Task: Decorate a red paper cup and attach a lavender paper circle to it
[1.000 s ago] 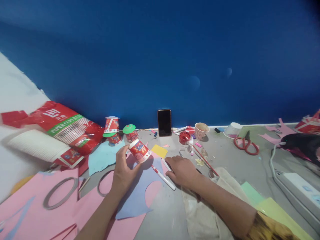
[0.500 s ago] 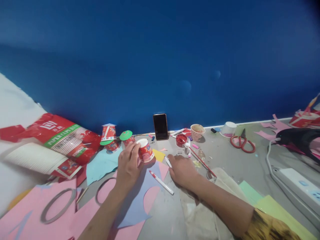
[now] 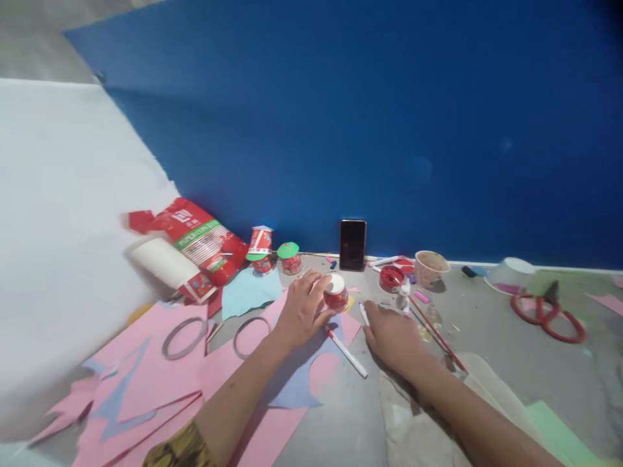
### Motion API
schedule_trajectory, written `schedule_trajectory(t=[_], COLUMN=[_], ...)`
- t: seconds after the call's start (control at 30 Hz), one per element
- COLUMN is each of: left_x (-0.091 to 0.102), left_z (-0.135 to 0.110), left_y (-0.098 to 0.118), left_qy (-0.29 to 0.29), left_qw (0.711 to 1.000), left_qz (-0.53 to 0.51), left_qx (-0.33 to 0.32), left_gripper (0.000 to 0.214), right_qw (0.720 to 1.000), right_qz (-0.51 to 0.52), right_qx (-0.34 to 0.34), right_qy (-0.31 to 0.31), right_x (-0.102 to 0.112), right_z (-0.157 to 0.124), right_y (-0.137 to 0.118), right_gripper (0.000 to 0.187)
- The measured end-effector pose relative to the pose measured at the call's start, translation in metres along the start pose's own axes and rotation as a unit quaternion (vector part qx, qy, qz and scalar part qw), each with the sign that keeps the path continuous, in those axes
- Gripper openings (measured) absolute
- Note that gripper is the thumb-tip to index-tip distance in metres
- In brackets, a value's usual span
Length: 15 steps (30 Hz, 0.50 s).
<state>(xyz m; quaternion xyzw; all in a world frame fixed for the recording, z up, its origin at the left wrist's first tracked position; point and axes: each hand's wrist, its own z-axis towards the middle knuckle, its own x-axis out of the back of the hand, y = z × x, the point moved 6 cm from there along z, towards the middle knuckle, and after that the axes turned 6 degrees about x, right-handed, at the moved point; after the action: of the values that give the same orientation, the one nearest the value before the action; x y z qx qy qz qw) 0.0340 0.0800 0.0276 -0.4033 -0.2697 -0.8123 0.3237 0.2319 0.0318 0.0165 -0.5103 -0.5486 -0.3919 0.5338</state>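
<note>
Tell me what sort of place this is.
Probably a paper-craft worktable: overlapping pink paper sheets, red-handled scissors and a printed paper cup within the left hand's grip suggest it.

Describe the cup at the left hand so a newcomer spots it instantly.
Start at the blue wall and the dark phone upright at its foot. In front of the phone, slightly left, the left hand holds a small red patterned paper cup. Unlike the green-topped cup and stacked cups farther left, it shows a plain white top.
</note>
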Motion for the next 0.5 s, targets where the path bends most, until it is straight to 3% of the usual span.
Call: schedule_trajectory(t=[0.13, 0.23, 0.5], left_x=[0.031, 0.061, 0.155], left_z=[-0.028, -0.06, -0.139], left_y=[0.001, -0.013, -0.11], left_qy=[-0.023, -0.023, 0.061], left_qw=[0.998, 0.992, 0.936], left_qz=[-0.002, 0.008, 0.097], left_qx=[0.06, 0.126, 0.333], left_gripper=[0.043, 0.034, 0.015], right_qw=[1.0, 1.0, 0.999], right_qz=[-0.015, -0.027, -0.049], right_qx=[0.004, 0.005, 0.013], right_qy=[-0.006, -0.007, 0.006], right_x=[-0.004, -0.009, -0.017], right_z=[0.0, 0.0, 0.003], right_y=[0.003, 0.006, 0.008], right_gripper=[0.032, 0.032, 0.029])
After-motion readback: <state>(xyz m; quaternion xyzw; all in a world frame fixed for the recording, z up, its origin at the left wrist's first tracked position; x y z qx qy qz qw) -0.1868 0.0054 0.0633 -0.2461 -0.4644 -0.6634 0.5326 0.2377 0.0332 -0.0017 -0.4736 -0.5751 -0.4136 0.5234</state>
